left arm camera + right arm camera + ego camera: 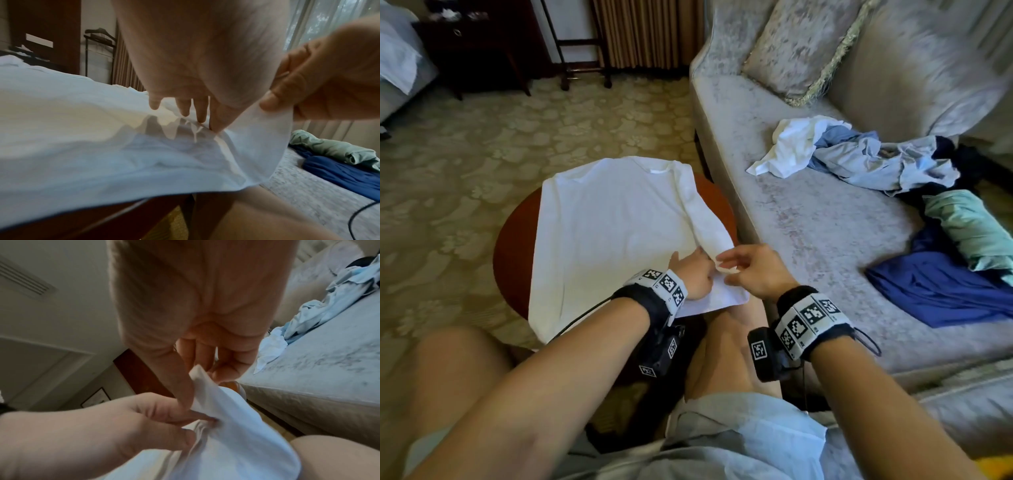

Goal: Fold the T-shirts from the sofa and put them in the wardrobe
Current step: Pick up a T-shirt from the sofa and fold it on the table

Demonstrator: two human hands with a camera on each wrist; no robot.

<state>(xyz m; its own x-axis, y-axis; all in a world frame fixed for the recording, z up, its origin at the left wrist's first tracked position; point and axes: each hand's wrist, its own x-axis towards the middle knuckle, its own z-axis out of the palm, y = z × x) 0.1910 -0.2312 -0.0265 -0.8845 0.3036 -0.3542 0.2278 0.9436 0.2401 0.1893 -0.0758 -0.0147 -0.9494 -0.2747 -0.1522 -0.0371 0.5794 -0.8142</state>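
A white T-shirt [602,233] lies spread on a round red-brown table [513,246], its right side folded inward. At the near right corner of the shirt my left hand [695,270] rests its fingertips [198,119] on the cloth, with a crease gathered between thumb and index finger [199,428]. My right hand [722,269] pinches the folded edge between thumb and fingers [199,374] and holds it slightly lifted [267,102]. More T-shirts lie crumpled on the sofa seat: white [791,147], light blue [876,161], mint green [969,233] and dark blue [945,287].
The grey sofa [825,233] runs along the right, close beside the table, with a cushion [801,48] at its back. A dark cabinet [476,44] and a valet stand [578,44] stand at the far wall. My bare knees are under the table's near edge. Patterned carpet lies to the left.
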